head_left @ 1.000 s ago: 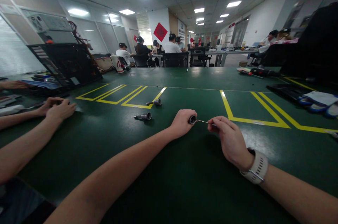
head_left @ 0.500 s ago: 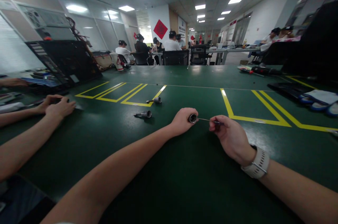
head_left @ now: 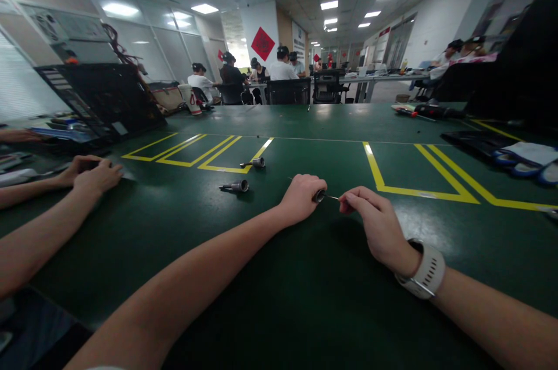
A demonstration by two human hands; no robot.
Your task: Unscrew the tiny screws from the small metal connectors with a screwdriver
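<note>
My left hand is wrapped round a metal cup-ended bit, its round mouth facing right. Most of the bit is hidden in the fist, and a thin tip shows beyond the knuckles. A thin metal rod reaches into the mouth from the right. Its other end is pinched between the thumb and fingers of my right hand, which hide what kind of tool it is. Two similar bits lie on the green table left of my hands: a nearer one and a farther one touching yellow tape.
Yellow tape outlines mark the green tabletop. At left, another person's hands hold something dark. Blue-and-white gloves lie at right, with tools farther back. A black computer case stands at back left.
My right hand has moved slightly left, closer to my left hand, and less of the rod shows between them. The bit's mouth has turned slightly away. The view has shifted a little.
</note>
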